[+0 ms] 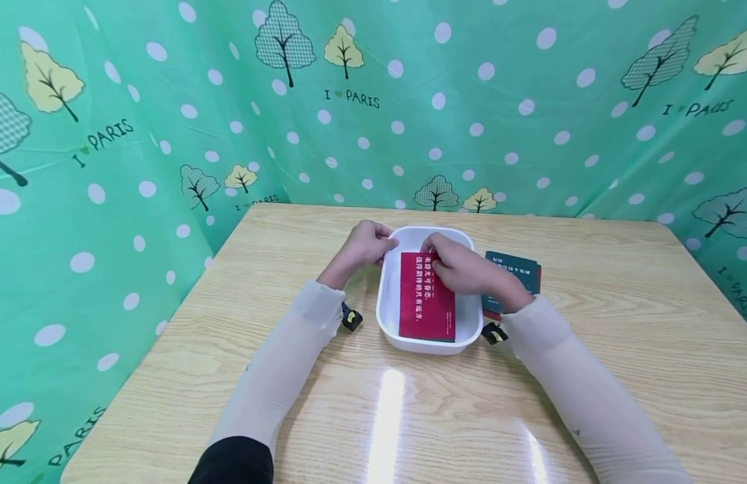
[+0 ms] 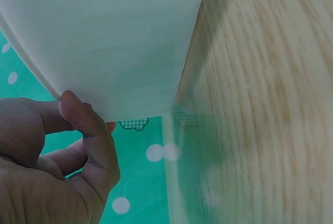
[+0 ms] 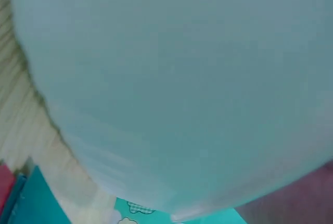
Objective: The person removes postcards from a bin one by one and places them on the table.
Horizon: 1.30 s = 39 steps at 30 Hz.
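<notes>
A white plastic basin [image 1: 386,296] stands on the table, with a red booklet [image 1: 426,309] with white lettering lying inside. A dark green edge shows under that booklet's near end. My left hand [image 1: 368,243] pinches the basin's far left rim; in the left wrist view the fingers of the left hand [image 2: 78,151] are bent against the basin wall [image 2: 119,41]. Reaching over the right rim, my right hand [image 1: 458,263] has its fingers curled at the red booklet's far edge. In the right wrist view the basin's outer wall [image 3: 171,88] hides the fingers.
Right of the basin, partly behind the right forearm, lies a small stack of booklets [image 1: 514,263], dark green on top with red below. The wooden table [image 1: 325,417] meets a green patterned curtain [image 1: 361,161] at the back and left.
</notes>
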{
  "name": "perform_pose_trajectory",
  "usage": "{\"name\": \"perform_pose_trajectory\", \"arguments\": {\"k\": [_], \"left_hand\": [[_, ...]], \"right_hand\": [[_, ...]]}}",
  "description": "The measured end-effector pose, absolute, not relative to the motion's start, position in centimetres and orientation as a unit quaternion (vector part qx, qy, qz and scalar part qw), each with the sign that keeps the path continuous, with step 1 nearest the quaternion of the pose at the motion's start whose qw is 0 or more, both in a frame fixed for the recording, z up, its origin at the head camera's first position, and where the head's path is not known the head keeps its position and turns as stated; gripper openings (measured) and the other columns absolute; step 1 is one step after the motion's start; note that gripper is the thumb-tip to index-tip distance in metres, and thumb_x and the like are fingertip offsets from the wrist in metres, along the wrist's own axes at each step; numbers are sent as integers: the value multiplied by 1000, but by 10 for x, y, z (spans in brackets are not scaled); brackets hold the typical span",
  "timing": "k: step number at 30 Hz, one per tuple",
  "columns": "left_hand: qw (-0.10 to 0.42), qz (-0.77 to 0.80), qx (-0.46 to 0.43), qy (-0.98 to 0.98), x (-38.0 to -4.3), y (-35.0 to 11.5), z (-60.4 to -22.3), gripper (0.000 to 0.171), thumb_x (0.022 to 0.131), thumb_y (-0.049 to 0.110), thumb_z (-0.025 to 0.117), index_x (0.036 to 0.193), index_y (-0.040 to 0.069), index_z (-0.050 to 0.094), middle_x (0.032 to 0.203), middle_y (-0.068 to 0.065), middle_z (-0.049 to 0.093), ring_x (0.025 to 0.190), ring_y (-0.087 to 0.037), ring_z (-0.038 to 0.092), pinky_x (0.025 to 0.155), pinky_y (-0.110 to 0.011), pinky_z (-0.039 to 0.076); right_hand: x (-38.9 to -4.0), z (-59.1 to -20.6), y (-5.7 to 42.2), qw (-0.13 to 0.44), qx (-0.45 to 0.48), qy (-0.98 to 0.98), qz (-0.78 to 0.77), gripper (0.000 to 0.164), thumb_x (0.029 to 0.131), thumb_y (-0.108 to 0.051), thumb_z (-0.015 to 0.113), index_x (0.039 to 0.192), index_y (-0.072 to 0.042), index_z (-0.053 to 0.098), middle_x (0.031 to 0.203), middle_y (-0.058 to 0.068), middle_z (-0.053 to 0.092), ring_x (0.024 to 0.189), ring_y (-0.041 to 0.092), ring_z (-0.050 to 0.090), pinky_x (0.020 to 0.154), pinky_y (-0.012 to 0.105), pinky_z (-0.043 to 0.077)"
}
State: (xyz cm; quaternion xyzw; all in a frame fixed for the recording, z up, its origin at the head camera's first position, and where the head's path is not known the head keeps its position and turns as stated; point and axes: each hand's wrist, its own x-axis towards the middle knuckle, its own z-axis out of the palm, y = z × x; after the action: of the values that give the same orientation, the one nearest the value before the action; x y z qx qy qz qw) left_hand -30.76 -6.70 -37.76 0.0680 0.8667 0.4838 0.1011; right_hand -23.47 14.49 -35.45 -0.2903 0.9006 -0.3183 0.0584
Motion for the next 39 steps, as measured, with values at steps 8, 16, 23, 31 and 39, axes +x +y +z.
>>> {"name": "perform_pose_trajectory", "arguments": {"k": [8, 16, 23, 31, 39], "left_hand": [[102, 484, 66, 867, -307, -66, -378, 24, 96, 17, 64, 113, 1, 66, 91, -11, 67, 63, -17, 64, 63, -36, 59], [96, 477, 69, 871, -306, -67, -379, 24, 96, 19, 64, 113, 2, 67, 90, -11, 67, 58, -15, 61, 57, -31, 58], [96, 476, 71, 872, -307, -67, -380, 24, 96, 18, 64, 113, 1, 66, 90, -11, 66, 60, -15, 61, 59, -32, 58], [97, 479, 73, 869, -307, -66, -378, 23, 96, 18, 64, 112, 1, 66, 90, -12, 67, 61, -17, 63, 61, -35, 59], [97, 486, 75, 865, -306, -67, -378, 22, 95, 16, 64, 111, 1, 66, 88, -12, 68, 58, -16, 62, 63, -38, 59]], "right_hand": [[-226, -331, 153, 12, -270, 892, -362, 23, 101, -1, 46, 124, -3, 42, 112, 10, 52, 96, 23, 54, 75, 34, 56], [-221, -313, 163, -121, -271, 886, -355, 32, 99, 4, 49, 128, 3, 37, 116, 15, 47, 101, 24, 50, 75, 40, 57], [-217, -303, 170, -206, -279, 877, -333, 35, 97, 8, 49, 129, 6, 35, 119, 19, 44, 105, 26, 45, 75, 43, 56], [-217, -291, 186, -234, -244, 881, -331, 33, 99, 6, 46, 130, 6, 33, 122, 19, 41, 108, 25, 44, 77, 46, 56], [-216, -279, 210, -262, -205, 879, -341, 29, 102, 4, 38, 130, 7, 32, 118, 21, 41, 106, 26, 45, 79, 49, 54]]}}
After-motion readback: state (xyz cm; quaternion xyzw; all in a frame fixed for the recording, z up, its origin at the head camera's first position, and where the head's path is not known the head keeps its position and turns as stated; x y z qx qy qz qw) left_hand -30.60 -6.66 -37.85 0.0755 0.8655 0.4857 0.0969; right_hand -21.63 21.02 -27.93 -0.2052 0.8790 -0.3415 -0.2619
